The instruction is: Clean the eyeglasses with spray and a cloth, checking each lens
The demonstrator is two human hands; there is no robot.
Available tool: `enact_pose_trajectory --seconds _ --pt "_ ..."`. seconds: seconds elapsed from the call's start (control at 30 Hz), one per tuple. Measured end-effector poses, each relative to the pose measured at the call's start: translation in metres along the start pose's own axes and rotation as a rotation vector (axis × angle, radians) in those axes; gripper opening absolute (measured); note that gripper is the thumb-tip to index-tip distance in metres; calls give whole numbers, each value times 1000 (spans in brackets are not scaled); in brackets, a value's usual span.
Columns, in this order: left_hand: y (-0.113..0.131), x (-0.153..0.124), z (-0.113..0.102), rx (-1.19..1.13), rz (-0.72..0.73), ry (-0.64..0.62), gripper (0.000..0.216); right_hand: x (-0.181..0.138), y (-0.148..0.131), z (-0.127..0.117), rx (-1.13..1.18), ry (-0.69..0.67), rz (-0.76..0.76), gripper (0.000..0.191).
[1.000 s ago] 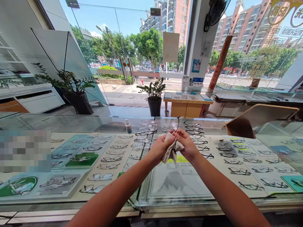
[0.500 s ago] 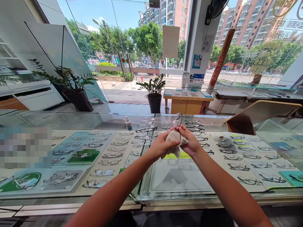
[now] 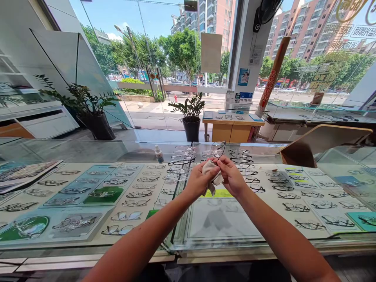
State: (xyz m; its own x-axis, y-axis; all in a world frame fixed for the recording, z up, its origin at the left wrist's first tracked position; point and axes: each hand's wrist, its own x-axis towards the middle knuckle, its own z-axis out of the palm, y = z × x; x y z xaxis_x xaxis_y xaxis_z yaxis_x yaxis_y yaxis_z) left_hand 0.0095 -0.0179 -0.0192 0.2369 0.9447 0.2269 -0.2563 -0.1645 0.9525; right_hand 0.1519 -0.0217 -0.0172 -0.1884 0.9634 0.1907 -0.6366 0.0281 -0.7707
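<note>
My left hand (image 3: 200, 181) is closed round a pale beige cleaning cloth (image 3: 210, 169), whose loose end hangs below the fingers. A pair of thin dark-framed eyeglasses (image 3: 218, 149) stands up above my fingertips, with one lens showing and the rest hidden by the hands and cloth. My right hand (image 3: 232, 177) pinches the frame close beside the cloth, and the fingertips of both hands meet there. Both hands hover over the glass display counter (image 3: 226, 225). Just beyond them, several eyeglasses (image 3: 241, 160) lie in rows on the glass.
A small white spray bottle (image 3: 159, 154) stands on the counter to the left. Many display frames (image 3: 139, 194) lie under the glass on both sides. A wooden-edged tilted board (image 3: 320, 143) is at the right, a magazine (image 3: 26, 172) at the far left. Potted plants (image 3: 192, 127) stand beyond the counter.
The cloth has shifted left and is bunched more tightly in my left hand, away from the right palm. The right fingers have closed in on the frame, and the eyeglasses have turned slightly.
</note>
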Motion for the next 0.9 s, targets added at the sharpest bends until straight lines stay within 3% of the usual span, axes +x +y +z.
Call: enact_pose_trajectory --seconds 0.13,0.3,0.63,0.9 --pt "1 1 0 11 44 84 55 -2 3 4 -137 3 -114 22" --pt "2 1 0 108 86 53 55 -4 0 5 -182 6 -136 24" --pt "5 1 -10 112 -29 -305 53 3 -12 -5 -42 124 -15 30" --pt "3 3 -5 145 7 -86 54 2 -3 -3 -56 76 52 33"
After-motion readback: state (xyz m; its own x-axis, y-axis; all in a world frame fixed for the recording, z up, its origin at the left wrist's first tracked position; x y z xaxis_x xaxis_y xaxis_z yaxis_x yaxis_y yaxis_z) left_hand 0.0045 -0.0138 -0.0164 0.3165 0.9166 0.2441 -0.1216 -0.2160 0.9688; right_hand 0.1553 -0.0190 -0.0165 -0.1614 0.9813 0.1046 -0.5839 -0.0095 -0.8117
